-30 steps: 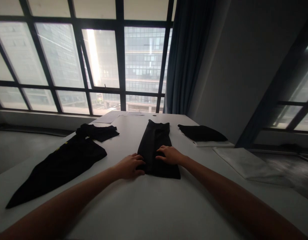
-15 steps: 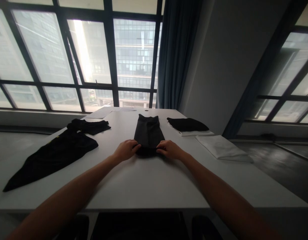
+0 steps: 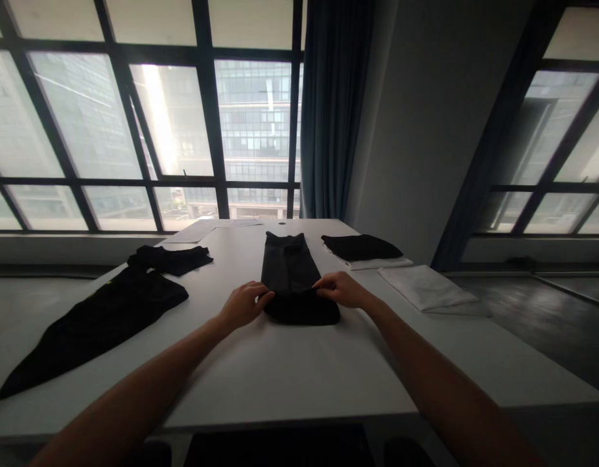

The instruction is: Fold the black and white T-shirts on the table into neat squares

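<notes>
A long black garment (image 3: pixel 288 267), folded into a narrow strip, lies on the white table (image 3: pixel 290 370) and runs away from me. Its near end is doubled over into a thicker fold. My left hand (image 3: pixel 242 304) pinches the left corner of that fold. My right hand (image 3: pixel 341 290) pinches its right corner, fingers curled on the cloth. Both forearms reach in from the bottom of the view.
A spread black garment (image 3: pixel 98 318) lies at the left. A folded black garment on a white one (image 3: pixel 362 250) sits at the far right, with folded white cloth (image 3: pixel 428 290) nearer. Papers (image 3: pixel 192 231) lie at the far edge, by large windows and a dark curtain (image 3: pixel 328 110).
Both hands gripped the garment's near end, lifted it and turned it over away from me, so the strip is shorter with a thick fold. The view stepped back from the table.
</notes>
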`<state>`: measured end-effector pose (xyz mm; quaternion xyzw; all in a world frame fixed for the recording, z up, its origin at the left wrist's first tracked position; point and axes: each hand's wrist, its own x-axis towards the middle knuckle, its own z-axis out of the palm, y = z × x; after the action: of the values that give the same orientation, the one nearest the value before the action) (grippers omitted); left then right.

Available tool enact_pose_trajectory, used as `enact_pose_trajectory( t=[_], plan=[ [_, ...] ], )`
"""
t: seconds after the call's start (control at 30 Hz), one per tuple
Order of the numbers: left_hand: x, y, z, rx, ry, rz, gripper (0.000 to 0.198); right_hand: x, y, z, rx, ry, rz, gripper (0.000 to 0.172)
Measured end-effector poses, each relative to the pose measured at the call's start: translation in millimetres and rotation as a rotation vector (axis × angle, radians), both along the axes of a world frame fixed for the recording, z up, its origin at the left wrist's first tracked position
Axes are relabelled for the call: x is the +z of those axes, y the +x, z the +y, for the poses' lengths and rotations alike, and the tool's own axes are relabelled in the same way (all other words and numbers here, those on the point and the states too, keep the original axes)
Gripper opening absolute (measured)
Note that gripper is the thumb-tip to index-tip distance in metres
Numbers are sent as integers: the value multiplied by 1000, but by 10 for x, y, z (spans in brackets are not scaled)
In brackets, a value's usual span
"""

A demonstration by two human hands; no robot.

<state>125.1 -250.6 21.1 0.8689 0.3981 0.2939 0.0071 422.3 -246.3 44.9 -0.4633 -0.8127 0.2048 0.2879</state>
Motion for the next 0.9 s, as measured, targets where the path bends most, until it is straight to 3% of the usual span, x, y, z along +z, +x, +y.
enact_pose_trajectory(
  t=[0.17,0.23,0.27,0.37,0.43,0.5,0.57,0.67,0.77,0.9],
  plan=[
    [40,41,-78,-89,33,-42,34,151,79,-128,12,282,-46,22],
    [58,58,-113,-123,15,-26,35,209,82,-209,-19,308,-146,22],
    [62,66,-126,-149,-3,-11,36,230,78,-245,-22,256,-212,21],
    [43,82,-138,-242,-63,52,37,243,61,-299,45,-98,-400,14],
    [-9,85,-118,-275,-90,99,34,207,49,-269,46,-191,-412,24],
    [-91,78,-78,-275,-126,159,36,134,38,-196,-44,-58,-344,32],
    [-185,60,-30,-269,-190,237,53,31,24,-103,-108,95,-293,37],
    [-285,28,23,-264,-294,331,62,-132,-1,21,-54,33,-376,54],
    [-273,9,23,-267,-316,377,63,-230,2,99,-84,-141,-543,62],
    [-124,-5,-20,-268,-280,380,61,-284,30,149,-182,-57,-553,68]
  ],
)
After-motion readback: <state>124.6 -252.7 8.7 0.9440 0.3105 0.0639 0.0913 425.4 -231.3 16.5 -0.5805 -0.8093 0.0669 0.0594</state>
